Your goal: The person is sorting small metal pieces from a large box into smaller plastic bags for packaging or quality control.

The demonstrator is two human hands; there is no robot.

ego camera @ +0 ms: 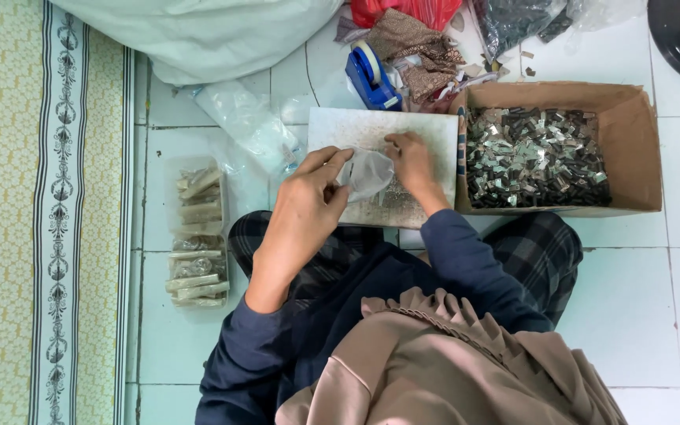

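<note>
1. Head view: the left hand [308, 201] pinches the edge of a small clear plastic bag [367, 173], which lies over a white board [340, 130] on the tiled floor [670, 299].
2. The right hand [411, 161] rests at the bag's other side, fingers curled on the board; whether it grips the bag I cannot tell.
3. A cardboard box [639, 149] of small shiny metal pieces [537, 157] sits just beside the board.
4. A blue tape dispenser [371, 75] lies beyond the board; filled packets [194, 236] lie near the left hand.

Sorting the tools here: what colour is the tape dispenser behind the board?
Blue, clearest in the head view: tape dispenser.
</note>
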